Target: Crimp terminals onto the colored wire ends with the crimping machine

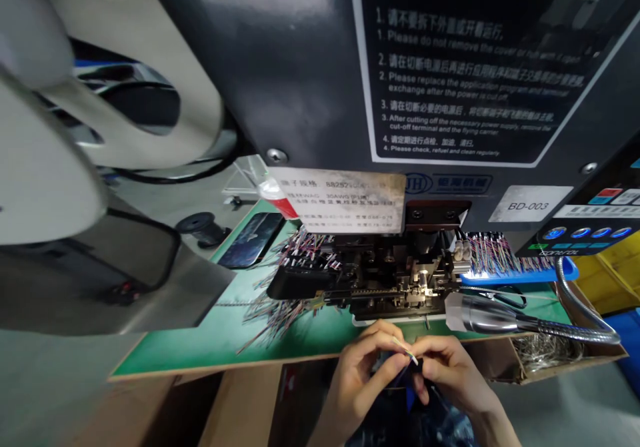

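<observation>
Between the fingertips of both hands are thin coloured wires [404, 349], with a pale end showing. My left hand [367, 370] pinches them between thumb and fingers. From the other side, my right hand [450, 367] closes on the same wires with its thumb and forefinger. Both hands are held low, just in front of the green table's edge. Behind them stands the crimping press's lit metal die area [421, 290], apart from the fingers. How far the wires run below the hands is hidden.
Bundled wires [277, 313] lie on the green table [165, 353], left of the press [310, 87]. A phone [253, 239] rests farther back. At right are a blue tray [525, 275] of wires, a flexible lamp [490, 313] and a cardboard box [500, 360] with scrap. A terminal reel [30, 147] fills the left.
</observation>
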Tool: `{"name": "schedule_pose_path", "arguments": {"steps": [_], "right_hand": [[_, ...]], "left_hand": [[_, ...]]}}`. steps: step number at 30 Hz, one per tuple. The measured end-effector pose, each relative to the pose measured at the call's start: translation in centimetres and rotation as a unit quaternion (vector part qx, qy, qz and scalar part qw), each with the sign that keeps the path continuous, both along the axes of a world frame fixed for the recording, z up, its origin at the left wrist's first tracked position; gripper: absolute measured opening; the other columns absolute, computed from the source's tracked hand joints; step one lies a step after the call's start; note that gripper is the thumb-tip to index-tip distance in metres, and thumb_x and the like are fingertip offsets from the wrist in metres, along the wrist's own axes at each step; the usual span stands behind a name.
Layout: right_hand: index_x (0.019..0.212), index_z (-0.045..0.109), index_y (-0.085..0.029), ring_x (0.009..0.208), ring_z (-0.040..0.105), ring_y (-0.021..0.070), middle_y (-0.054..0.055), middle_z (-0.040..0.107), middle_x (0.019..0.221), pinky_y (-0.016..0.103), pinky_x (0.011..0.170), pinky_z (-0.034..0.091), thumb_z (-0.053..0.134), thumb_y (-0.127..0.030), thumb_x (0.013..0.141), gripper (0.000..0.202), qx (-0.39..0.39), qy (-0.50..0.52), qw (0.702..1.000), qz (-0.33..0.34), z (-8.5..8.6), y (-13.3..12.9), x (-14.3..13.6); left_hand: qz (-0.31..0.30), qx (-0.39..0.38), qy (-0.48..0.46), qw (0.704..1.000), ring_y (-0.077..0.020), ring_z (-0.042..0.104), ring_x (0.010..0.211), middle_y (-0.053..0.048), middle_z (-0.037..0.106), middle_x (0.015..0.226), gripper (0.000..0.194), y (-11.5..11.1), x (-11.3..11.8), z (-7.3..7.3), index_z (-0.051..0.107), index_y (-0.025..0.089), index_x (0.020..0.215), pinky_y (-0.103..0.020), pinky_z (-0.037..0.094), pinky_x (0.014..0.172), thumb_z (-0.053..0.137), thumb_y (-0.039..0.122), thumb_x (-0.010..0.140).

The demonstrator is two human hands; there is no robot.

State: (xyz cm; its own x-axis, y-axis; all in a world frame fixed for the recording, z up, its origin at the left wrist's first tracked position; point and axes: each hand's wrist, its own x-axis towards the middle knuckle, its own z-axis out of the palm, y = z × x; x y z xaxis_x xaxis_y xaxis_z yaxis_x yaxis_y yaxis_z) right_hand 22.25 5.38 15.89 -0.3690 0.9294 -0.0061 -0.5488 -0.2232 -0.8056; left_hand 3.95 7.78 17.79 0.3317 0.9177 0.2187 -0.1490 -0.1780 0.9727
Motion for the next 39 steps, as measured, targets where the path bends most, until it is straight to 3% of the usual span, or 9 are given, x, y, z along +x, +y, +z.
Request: {"name": "schedule_pose_path", "arguments": {"steps": [4,7,12,16,20,27,35,39], "right_hand": [[0.095,0.084,-0.018,0.049,0.057,0.0088,0.001,0.071,0.066,0.02,0.053,0.046,0.084,-0.048,0.087,0.031,0.015,-0.056,0.998,-0.028,0.7,-0.3,0.0],[0.099,0.081,-0.021,0.051,0.06,0.0095,0.001,0.076,0.07,0.019,0.054,0.047,0.082,-0.046,0.09,0.027,0.022,-0.069,0.994,-0.084,0.8,-0.5,-0.4],[0.096,0.075,-0.023,0.059,0.066,0.0126,0.001,0.079,0.074,0.021,0.058,0.051,0.081,-0.043,0.092,0.021,0.032,-0.088,0.982,-0.165,0.4,-1.2,-0.9],[0.098,0.074,-0.025,0.065,0.069,0.0162,0.002,0.08,0.078,0.025,0.061,0.055,0.078,-0.044,0.094,0.019,0.035,-0.119,0.973,-0.192,0.6,-1.7,-1.0],[0.097,0.073,-0.025,0.067,0.07,0.0169,0.001,0.079,0.08,0.026,0.065,0.056,0.077,-0.042,0.095,0.017,0.052,-0.166,0.959,-0.226,0.6,-1.9,-1.3],[0.1,0.074,-0.025,0.065,0.069,0.015,-0.001,0.075,0.081,0.026,0.066,0.053,0.076,-0.039,0.096,0.015,0.103,-0.238,0.944,-0.207,0.6,-2.1,-1.6],[0.099,0.073,-0.025,0.063,0.067,0.0141,-0.003,0.073,0.073,0.024,0.065,0.05,0.074,-0.033,0.097,0.008,0.13,-0.288,0.933,-0.17,0.8,-2.3,-1.4],[0.102,0.075,-0.026,0.076,0.071,0.0171,0.0,0.077,0.085,0.025,0.073,0.052,0.073,-0.034,0.097,0.009,0.144,-0.335,0.91,-0.196,0.9,-2.6,-1.2]], "left_hand": [[0.02,0.014,0.022,0.999,-0.0206,0.063,0.079,-0.005,0.067,0.081,0.018,0.4,0.3,-0.2,0.078,0.019,0.083,-0.027,0.052,0.074,0.076,0.034,0.093],[0.04,-0.003,0.01,0.999,-0.0196,0.064,0.079,-0.004,0.068,0.083,0.017,0.4,0.6,0.3,0.077,0.019,0.082,-0.026,0.052,0.073,0.076,0.032,0.093],[0.031,-0.087,-0.069,0.993,-0.0178,0.065,0.074,-0.002,0.066,0.083,0.016,0.1,1.5,1.2,0.075,0.019,0.08,-0.026,0.053,0.069,0.08,0.031,0.089],[-0.007,-0.147,-0.144,0.979,-0.0141,0.063,0.062,-0.001,0.064,0.082,0.018,0.0,2.1,0.6,0.075,0.018,0.081,-0.024,0.051,0.058,0.084,0.033,0.086],[0.0,-0.174,-0.188,0.967,-0.0131,0.06,0.062,0.0,0.061,0.079,0.02,0.1,2.5,0.6,0.072,0.017,0.077,-0.022,0.05,0.056,0.085,0.031,0.083],[0.052,-0.208,-0.189,0.958,-0.0118,0.051,0.061,0.001,0.057,0.073,0.02,-0.3,2.7,2.9,0.066,0.016,0.069,-0.019,0.044,0.054,0.083,0.024,0.074],[0.103,-0.197,-0.152,0.963,-0.0133,0.048,0.065,0.0,0.057,0.072,0.027,-0.4,2.3,2.8,0.064,0.017,0.068,-0.02,0.043,0.058,0.084,0.033,0.076],[0.105,-0.156,-0.117,0.975,-0.0155,0.055,0.071,-0.001,0.061,0.077,0.022,-0.6,2.0,2.8,0.068,0.017,0.072,-0.022,0.047,0.064,0.084,0.031,0.079]]}}
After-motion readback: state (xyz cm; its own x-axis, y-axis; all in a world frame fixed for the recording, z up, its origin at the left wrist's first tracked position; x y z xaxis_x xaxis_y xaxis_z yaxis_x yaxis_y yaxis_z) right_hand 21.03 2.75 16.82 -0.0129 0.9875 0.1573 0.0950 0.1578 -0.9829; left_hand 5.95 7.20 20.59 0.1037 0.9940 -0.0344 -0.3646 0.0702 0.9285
